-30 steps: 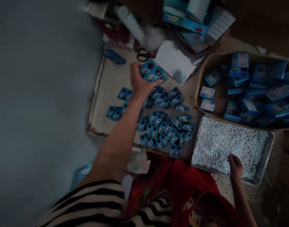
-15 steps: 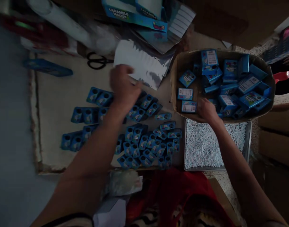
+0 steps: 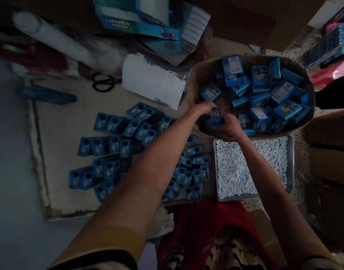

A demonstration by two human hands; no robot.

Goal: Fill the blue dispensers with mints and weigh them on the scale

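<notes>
Both my hands meet at the near left edge of a cardboard box (image 3: 307, 80) full of small blue cartons (image 3: 284, 108). My left hand (image 3: 201, 109) and my right hand (image 3: 231, 125) close together round a few blue cartons (image 3: 214, 120) held between them. On the pale board (image 3: 65, 112) to the left lie several blue cartons with round holes (image 3: 127, 138), spread in rows. A metal tray (image 3: 291, 165) of small white candies (image 3: 245, 168) sits just below the box, under my right forearm.
Black scissors (image 3: 103, 81) and a white sheet (image 3: 153, 80) lie at the back of the board. A larger blue display box (image 3: 132, 22) and a white roll (image 3: 56, 37) are behind. A red cloth (image 3: 217, 225) covers my lap. Brown cartons (image 3: 329, 150) stand at the right.
My left hand has swung from the back of the board, right across the rows, to the cardboard box. My right hand left the candy tray and reached into the box.
</notes>
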